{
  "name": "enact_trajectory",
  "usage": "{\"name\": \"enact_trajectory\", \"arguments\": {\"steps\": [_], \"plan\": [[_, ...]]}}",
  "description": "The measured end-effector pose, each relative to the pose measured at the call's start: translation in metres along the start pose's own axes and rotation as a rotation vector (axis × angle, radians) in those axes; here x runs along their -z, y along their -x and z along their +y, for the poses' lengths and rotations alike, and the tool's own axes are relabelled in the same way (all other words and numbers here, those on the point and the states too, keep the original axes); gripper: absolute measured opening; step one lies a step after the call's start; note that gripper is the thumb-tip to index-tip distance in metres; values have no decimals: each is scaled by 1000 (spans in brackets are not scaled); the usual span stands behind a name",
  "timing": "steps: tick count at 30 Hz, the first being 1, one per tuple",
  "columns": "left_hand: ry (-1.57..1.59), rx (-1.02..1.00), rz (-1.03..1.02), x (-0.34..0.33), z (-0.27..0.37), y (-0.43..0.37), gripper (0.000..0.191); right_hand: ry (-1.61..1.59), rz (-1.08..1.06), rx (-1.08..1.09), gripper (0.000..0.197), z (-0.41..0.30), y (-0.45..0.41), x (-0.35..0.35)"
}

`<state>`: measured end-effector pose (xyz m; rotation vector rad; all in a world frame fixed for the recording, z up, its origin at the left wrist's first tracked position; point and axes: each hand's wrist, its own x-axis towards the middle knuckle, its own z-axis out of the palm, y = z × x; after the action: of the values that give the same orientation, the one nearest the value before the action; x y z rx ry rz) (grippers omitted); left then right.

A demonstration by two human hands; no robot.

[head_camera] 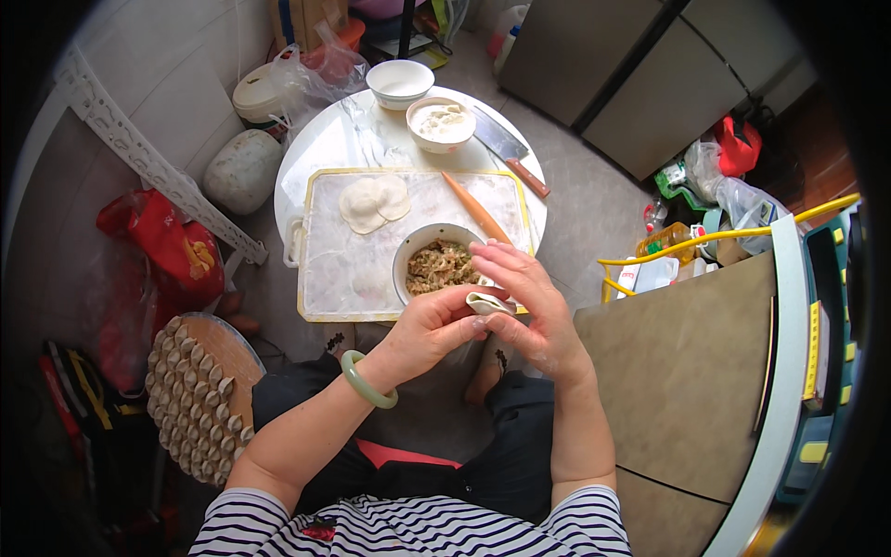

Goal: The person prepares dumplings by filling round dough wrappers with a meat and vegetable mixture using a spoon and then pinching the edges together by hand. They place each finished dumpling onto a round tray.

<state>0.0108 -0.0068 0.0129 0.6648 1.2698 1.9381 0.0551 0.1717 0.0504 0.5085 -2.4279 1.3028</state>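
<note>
A folded dumpling (489, 303) is pinched between the fingertips of my left hand (424, 334), just in front of the filling bowl. My right hand (539, 317) touches its right end with the thumb, the other fingers raised and spread. Behind my hands, a white bowl (401, 262) of minced filling (440, 266) rests on a floured cutting board (334, 278). Several round dough wrappers (376, 202) lie overlapping at the board's back left. A tapered wooden rolling pin (473, 207) lies at the right, its near end by the bowl.
Behind the board on the round table (292, 160) stand a bowl of flour (441, 125), an empty-looking white bowl (400, 82) and a cleaver (501, 136). A round tray (237, 348) with rows of dumplings (198, 404) is at my left. A brown surface (675, 369) is at my right.
</note>
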Motion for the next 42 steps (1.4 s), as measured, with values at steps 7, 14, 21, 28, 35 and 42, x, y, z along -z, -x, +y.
{"name": "enact_trajectory", "arguments": {"steps": [7,14,21,28,35,42], "plan": [[-131,47,20,-3,3,0,18,176,-128,24,36,4,6,-5],[-78,123,91,-7,0,-4,18,23,22,-4,35,8,5,-15],[-152,204,36,2,-7,0,23,139,-267,-52,37,16,6,-6],[-47,204,93,-2,-3,-2,23,17,-45,-11,28,13,3,-15],[-126,213,93,3,-9,-1,23,243,-70,43,22,15,4,-14],[77,209,196,-4,8,-1,28,-85,-145,-211,82,7,14,-12]]}}
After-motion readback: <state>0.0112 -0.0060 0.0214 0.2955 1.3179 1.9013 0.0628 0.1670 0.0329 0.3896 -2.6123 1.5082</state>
